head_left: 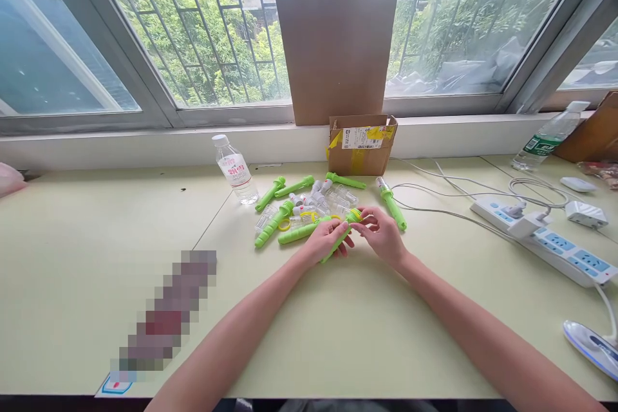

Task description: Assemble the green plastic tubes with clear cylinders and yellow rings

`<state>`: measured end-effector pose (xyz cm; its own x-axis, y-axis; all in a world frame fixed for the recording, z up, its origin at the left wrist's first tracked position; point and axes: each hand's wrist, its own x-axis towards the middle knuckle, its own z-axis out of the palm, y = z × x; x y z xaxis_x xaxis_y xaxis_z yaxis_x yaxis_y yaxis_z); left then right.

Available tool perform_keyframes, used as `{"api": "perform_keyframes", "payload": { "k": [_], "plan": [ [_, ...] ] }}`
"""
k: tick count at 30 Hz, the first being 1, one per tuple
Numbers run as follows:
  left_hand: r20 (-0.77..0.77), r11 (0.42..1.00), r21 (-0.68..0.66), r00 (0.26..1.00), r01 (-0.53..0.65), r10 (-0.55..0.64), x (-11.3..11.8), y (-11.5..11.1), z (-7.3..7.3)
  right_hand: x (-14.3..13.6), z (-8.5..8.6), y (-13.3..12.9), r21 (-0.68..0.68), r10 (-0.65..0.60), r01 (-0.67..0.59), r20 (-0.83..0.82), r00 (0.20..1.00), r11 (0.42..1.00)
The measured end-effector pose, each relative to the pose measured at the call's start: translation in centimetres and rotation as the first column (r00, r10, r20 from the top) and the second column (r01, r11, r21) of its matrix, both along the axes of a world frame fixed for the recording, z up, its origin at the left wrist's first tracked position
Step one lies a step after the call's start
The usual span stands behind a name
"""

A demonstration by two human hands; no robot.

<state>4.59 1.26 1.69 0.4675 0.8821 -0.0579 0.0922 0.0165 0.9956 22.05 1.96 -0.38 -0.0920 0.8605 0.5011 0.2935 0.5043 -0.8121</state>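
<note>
The left hand (328, 240) is wrapped around a green handle (337, 246), holding it at a slant above the table (386, 335), its wider end pointing up and away from the person. The right hand (385, 236) has its thumb and fingers drawn narrowly together at that upper end, pinching at a yellow ring (357, 213) there; the exact contact is too small to make out.

Just beyond the hands lies a loose pile. A second green stick (295, 234) lies partly behind the left hand, and another (274, 225) lies to its left. Clear tubes (267, 217), small white pieces (303, 210) and a loose yellow band (284, 224) are mixed in among them. Near the right hand, apart from the pile, lies a green stick with a clear tip (392, 206).

Behind the pile stands an open cardboard box (360, 158). A water bottle (236, 170) stands to the left, and a power strip (555, 244) lies well to the right.
</note>
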Motion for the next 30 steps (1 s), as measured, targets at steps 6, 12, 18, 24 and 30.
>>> {"api": "perform_keyframes", "payload": {
  "k": [6, 12, 18, 24, 30],
  "plan": [
    [0.002, 1.0, 0.013, 1.0, -0.003, 0.003, 0.02, -0.1, -0.01, -0.08, 0.02, -0.04, -0.02, 0.019, -0.019, 0.009, 1.0, 1.0],
    [0.021, 1.0, -0.023, 1.0, -0.003, 0.003, -0.03, -0.09, 0.09, -0.03, 0.03, -0.1, -0.062, 0.11, -0.108, 0.03, 0.994, 0.992],
    [0.031, 0.999, -0.048, 0.999, -0.012, 0.014, -0.11, -0.1, 0.08, 0.02, -0.24, 0.04, -0.059, 0.125, -0.126, -0.035, 0.992, 0.99],
    [0.016, 0.999, -0.04, 1.0, -0.004, 0.005, -0.11, -0.11, 0.36, 0.09, -0.74, 0.01, -0.028, 0.102, -0.105, -0.077, 0.992, 0.994],
    [0.006, 1.0, -0.012, 1.0, -0.009, 0.01, -0.14, -0.07, 0.46, 0.1, -0.88, -0.13, 0.022, 0.045, -0.044, -0.068, 0.997, 0.999]
  ]
}}
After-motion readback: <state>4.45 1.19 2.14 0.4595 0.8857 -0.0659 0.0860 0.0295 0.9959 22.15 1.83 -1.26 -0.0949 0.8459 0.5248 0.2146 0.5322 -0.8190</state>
